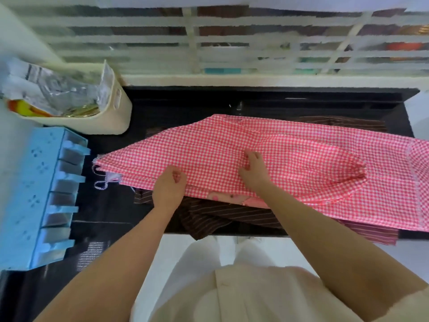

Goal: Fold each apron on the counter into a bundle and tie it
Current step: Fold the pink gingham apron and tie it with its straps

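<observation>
A pink-and-white checked apron (290, 163) lies spread across the black counter (176, 105), its strings (101, 180) trailing off its left corner. Under it lies a brown striped apron (229, 217), which hangs over the counter's front edge. My left hand (168, 188) grips the near edge of the checked apron, fingers curled around the cloth. My right hand (254, 170) rests on top of the apron near its middle, fingers bunching the fabric.
A cream basket (116, 110) with packets stands at the back left. A light blue plastic organiser (30, 196) sits along the counter's left side. A window with white bars (232, 40) runs behind the counter. More striped cloth (371, 231) shows at the right front edge.
</observation>
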